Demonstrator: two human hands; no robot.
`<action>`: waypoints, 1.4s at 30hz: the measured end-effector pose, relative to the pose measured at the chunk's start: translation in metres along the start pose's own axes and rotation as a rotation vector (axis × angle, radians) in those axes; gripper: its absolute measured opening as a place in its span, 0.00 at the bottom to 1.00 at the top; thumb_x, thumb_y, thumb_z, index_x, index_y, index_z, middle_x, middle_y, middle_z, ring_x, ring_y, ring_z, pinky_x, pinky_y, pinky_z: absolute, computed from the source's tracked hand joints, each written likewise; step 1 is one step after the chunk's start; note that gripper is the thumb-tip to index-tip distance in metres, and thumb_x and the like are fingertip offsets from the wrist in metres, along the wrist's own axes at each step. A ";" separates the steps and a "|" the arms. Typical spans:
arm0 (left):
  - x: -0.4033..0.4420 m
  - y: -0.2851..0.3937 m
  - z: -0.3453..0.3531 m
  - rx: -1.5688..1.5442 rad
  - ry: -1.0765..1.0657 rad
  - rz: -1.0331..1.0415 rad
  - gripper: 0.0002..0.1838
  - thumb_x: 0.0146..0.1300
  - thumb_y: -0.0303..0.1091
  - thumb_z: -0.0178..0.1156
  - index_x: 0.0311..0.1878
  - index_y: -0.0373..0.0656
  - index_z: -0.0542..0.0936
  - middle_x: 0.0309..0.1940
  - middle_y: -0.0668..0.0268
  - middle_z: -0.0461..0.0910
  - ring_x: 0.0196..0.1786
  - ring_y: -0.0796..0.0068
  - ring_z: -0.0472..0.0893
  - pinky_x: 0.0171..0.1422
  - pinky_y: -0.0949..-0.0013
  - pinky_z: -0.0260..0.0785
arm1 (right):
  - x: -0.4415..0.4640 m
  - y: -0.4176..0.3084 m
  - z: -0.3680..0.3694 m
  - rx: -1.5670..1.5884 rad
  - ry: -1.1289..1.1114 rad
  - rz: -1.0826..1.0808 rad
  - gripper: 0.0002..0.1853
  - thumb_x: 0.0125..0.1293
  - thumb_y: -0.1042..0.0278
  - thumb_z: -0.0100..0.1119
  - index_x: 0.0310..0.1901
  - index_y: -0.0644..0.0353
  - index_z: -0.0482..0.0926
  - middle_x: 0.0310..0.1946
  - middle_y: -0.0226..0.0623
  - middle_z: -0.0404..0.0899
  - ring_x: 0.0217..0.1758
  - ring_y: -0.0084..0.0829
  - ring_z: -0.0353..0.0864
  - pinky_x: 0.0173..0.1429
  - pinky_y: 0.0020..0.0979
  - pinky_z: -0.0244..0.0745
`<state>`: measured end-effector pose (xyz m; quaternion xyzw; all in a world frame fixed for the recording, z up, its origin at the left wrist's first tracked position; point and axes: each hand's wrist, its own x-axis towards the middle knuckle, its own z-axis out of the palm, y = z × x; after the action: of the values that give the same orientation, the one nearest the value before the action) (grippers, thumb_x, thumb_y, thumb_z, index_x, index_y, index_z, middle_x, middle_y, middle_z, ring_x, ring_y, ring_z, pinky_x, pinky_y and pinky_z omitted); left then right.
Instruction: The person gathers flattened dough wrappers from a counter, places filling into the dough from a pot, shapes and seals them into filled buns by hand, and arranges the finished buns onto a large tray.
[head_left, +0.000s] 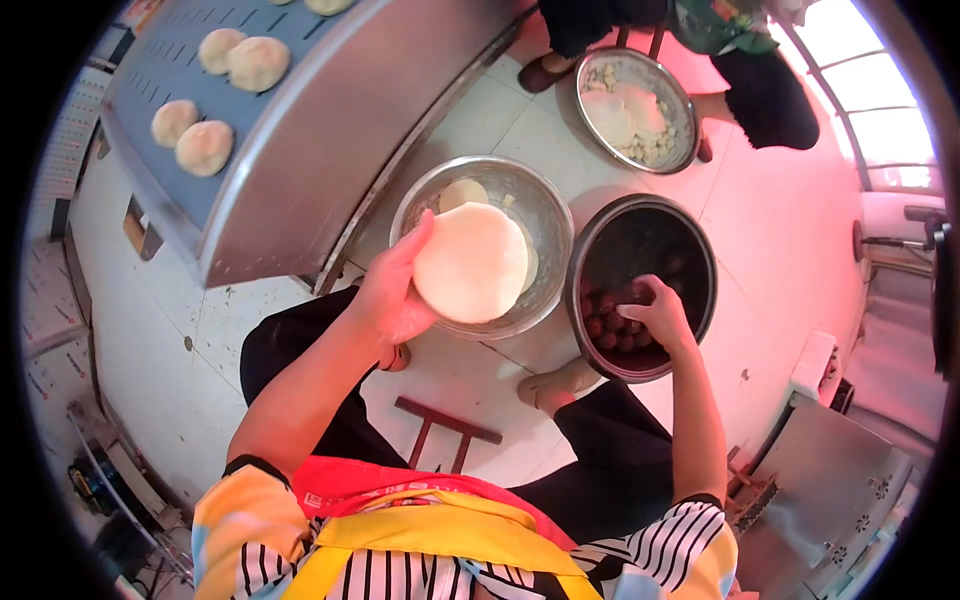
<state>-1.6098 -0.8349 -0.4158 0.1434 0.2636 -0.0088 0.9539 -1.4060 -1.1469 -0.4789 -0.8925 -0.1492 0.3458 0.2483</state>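
Observation:
My left hand (395,285) grips a flat round dough wrapper (470,262) by its edge, thumb on top, above a steel bowl (555,210). Inside that bowl more pale dough rounds (463,192) show, partly covered by the wrapper. My right hand (658,312) reaches into a dark deep pot (707,235) beside the bowl. Its fingers are bent and closed at the fingertips over the dark reddish-brown filling balls (608,325), on one of them as far as I can see. Several more balls lie around the fingertips.
At upper left, a metal-sided table (330,120) with a slotted blue-grey top carries several filled buns (205,147). Another person sits opposite behind a steel basin (690,140) of dough. A dark red stool (447,420) stands between my legs. Metal equipment (830,470) is at right.

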 end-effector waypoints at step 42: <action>-0.158 -0.027 0.010 0.553 -0.262 0.135 0.26 0.59 0.32 0.63 0.60 0.40 0.69 0.50 0.64 0.75 0.53 0.74 0.76 0.58 0.68 0.70 | -0.178 -0.209 0.086 0.780 -0.232 -0.408 0.05 0.61 0.74 0.61 0.32 0.63 0.75 0.22 0.28 0.72 0.22 0.19 0.73 0.27 0.24 0.72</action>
<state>-1.7436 -0.8727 -0.3347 0.4123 0.1159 -0.0353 0.9030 -1.6124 -1.0216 -0.3223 -0.6397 -0.2076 0.4179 0.6108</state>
